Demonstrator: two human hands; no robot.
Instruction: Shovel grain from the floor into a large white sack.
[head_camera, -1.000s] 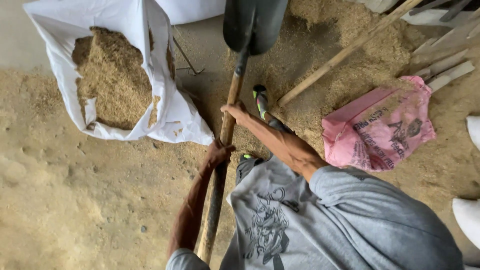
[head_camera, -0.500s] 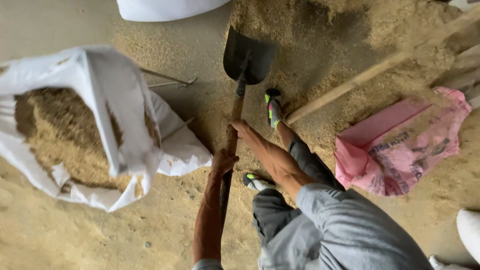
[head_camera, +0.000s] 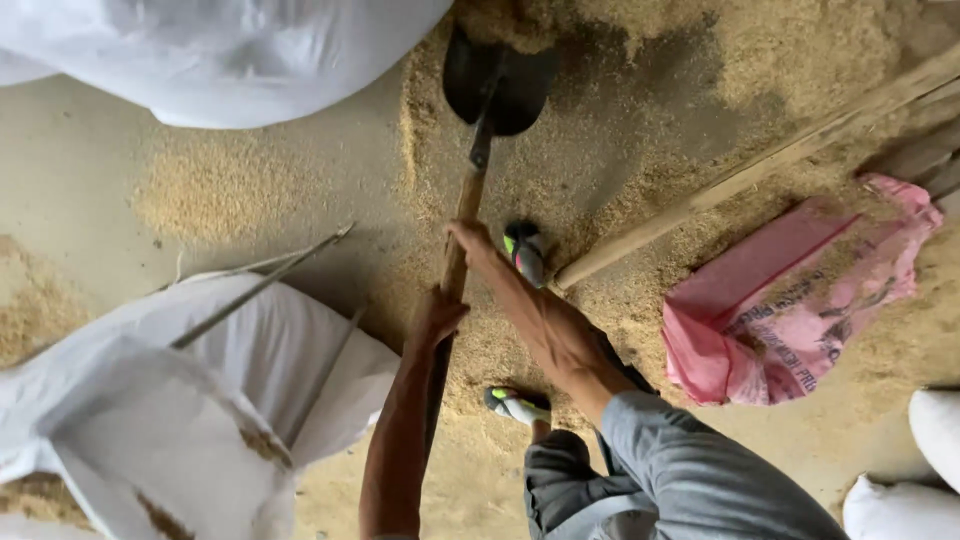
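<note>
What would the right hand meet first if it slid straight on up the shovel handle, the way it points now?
Probably the dark shovel blade. The right hand grips the wooden handle, pointing toward the grain pile; only bare handle shows between hand and blade. The blade's tip seems to sit at the pile's edge, though depth is unclear.

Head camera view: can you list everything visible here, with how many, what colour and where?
shovel: one, dark blade, wooden shaft, centre, blade at the grain pile
grain: tan, spread over the floor
white sacks: several, top left, bottom left, right edge
pink sack: one, lying flat, right
wooden pole: one, lying diagonally, upper right
shoes: two, grey and green, centre
left hand: on the shaft, lower
right hand: on the shaft, higher
</note>
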